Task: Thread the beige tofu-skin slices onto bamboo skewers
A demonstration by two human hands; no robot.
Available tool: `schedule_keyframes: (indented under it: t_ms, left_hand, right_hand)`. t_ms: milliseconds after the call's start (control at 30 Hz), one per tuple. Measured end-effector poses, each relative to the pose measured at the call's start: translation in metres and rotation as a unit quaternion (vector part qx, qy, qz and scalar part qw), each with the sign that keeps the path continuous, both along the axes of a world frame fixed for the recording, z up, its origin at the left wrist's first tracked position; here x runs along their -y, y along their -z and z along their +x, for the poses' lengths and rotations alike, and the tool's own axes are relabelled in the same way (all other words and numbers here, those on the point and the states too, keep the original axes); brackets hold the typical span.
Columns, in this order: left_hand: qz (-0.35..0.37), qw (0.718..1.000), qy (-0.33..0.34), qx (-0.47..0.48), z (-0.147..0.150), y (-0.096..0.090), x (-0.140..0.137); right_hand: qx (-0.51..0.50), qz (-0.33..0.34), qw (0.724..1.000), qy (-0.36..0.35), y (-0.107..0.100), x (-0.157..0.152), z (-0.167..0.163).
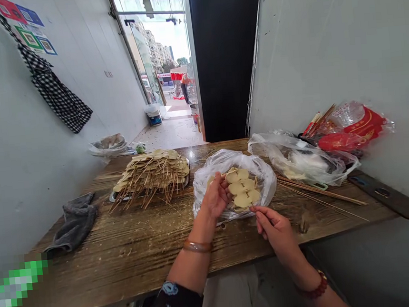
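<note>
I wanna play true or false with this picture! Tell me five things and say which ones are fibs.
1. The right hand pinches a thin stick. True.
2. Pale yellow slices are beside the left hand. True.
3. Gloves cover both hands. False: both are bare.
4. The gray cloth lies left of the stacked skewers. True.
5. The stacked skewers lie on the floor. False: they lie on a tray on the table.
</note>
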State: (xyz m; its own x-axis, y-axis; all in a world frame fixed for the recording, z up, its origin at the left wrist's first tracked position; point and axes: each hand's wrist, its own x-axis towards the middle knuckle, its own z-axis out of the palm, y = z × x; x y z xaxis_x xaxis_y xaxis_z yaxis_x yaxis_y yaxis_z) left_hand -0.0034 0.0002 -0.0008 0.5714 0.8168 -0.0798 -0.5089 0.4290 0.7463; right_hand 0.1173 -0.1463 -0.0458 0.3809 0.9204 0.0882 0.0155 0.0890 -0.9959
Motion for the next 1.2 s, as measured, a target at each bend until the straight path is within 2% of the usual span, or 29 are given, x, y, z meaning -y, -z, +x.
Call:
schedule_keyframes:
  t_ms: [167, 267, 500, 967, 1200]
  left_hand:
    - [-0.019, 0.999, 0.016, 0.022, 0.000, -0.001, 0.002]
    - [0.000, 0.999, 0.006, 0.032, 0.004, 0.002, 0.005]
    - [0.011, 0.999, -0.024, 0.031, 0.009, 0.009, 0.005]
    - [0.028, 0.998, -0.056, -0.023, 0.016, 0.011, 0.010]
    - [0.048, 0.998, -0.038, -0.022, 0.019, 0.007, 0.017]
  right_hand:
    - [-0.050, -0.006, 0.999, -0.006, 0.006, -0.006, -0.017]
    - [-0.058, -0.009, 0.998, 0.005, 0.010, -0.009, -0.021]
    - [-0.027, -0.013, 1.000, -0.010, 0.016, -0.013, -0.024]
    - [0.019, -0.015, 0.999, 0.040, 0.013, -0.016, -0.025]
    - [0.007, -0.014, 0.999, 0.045, 0.010, -0.015, -0.025]
